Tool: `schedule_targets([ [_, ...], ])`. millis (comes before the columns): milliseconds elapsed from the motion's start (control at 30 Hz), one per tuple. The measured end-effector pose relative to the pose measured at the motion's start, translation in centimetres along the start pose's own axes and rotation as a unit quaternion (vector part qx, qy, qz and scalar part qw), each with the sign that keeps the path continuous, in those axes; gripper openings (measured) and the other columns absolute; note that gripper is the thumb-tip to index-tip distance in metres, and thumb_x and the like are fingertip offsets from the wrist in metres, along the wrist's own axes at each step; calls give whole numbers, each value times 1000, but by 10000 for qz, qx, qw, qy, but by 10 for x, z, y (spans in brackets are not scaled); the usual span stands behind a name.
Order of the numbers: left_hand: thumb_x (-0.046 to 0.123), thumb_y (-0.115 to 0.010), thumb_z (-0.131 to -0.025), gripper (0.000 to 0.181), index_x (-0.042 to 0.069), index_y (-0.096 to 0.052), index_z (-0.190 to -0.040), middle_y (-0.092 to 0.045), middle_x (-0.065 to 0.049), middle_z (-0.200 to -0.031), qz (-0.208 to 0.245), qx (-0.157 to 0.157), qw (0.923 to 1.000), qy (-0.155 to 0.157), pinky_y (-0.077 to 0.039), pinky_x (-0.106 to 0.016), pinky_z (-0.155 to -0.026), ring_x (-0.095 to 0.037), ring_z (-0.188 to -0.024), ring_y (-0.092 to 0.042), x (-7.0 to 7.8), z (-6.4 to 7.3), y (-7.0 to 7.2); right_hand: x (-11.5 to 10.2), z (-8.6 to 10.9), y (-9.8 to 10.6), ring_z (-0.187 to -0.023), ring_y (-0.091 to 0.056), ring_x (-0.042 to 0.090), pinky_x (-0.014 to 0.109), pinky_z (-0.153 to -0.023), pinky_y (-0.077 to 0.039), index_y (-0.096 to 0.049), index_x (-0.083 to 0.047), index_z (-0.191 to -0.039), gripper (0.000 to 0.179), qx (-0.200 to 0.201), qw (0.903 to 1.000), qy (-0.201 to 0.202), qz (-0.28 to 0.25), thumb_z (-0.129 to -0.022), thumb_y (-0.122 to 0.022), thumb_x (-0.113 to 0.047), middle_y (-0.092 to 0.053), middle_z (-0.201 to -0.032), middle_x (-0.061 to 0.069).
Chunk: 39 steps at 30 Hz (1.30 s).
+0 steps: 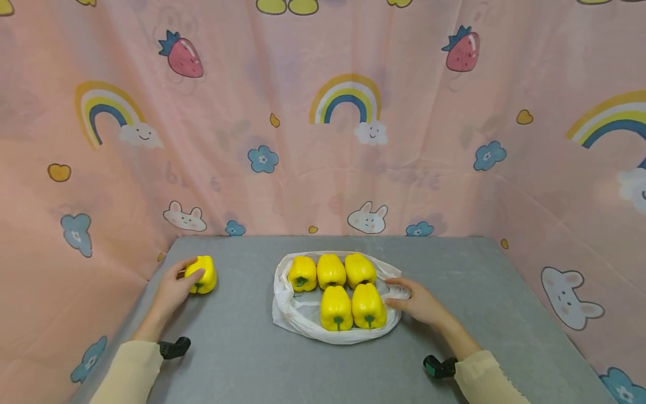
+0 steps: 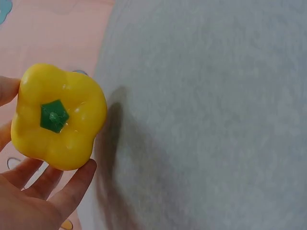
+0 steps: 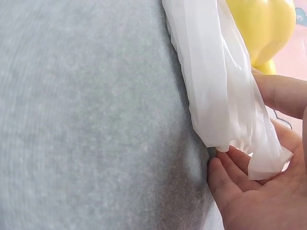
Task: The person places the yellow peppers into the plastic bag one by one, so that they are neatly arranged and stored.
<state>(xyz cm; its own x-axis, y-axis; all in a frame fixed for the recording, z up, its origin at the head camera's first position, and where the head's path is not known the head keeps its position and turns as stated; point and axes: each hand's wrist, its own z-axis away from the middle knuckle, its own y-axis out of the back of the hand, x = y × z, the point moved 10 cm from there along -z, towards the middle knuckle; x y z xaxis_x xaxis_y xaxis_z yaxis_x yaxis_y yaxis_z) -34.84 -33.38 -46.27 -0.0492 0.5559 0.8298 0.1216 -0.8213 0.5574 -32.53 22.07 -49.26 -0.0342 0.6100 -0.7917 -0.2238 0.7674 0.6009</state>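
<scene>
My left hand [image 1: 174, 285] grips a yellow bell pepper [image 1: 205, 275] at the left side of the table. In the left wrist view the pepper's green stem end [image 2: 54, 116] faces the camera, with fingertips [image 2: 87, 167] along its lower side. A white plastic bag [image 1: 282, 314] lies mid-table, its mouth spread wide and its rim rolled down. Several yellow bell peppers [image 1: 330, 271] sit inside it in two rows. At the bag's right edge, my right hand [image 1: 419, 303] holds the rim; in the right wrist view the crumpled plastic [image 3: 211, 96] runs between thumb and fingers.
The table [image 1: 242, 359] has a grey cloth-like top. A pink printed curtain [image 1: 323, 185] hangs behind it and along both sides, close to the left hand. Each wrist wears a black device, such as the left wrist device [image 1: 174, 348].
</scene>
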Motion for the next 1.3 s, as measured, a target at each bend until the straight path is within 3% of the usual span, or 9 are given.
schedule_targets([
  [700,44,-60,-102,65,6,-43,-153,-39,-22,-152,-48,-134,9989,-457,-42,-56,-107,-40,-136,-39,61,11,-47,0,2,-2,-145,-28,49,74,-111,-20,-55,-8,-145,57,-39,10000,42,21,-96,-70,-32,-40,-155,25],
  [1300,34,-67,-99,55,7,-54,-145,-50,-19,-140,188,-19,9902,-1385,-45,-56,-101,-37,-126,-48,136,31,-73,0,-1,-1,-146,-27,48,73,-112,-20,-55,-8,-145,56,-58,9999,91,-12,-96,-70,-30,-40,-156,24],
])
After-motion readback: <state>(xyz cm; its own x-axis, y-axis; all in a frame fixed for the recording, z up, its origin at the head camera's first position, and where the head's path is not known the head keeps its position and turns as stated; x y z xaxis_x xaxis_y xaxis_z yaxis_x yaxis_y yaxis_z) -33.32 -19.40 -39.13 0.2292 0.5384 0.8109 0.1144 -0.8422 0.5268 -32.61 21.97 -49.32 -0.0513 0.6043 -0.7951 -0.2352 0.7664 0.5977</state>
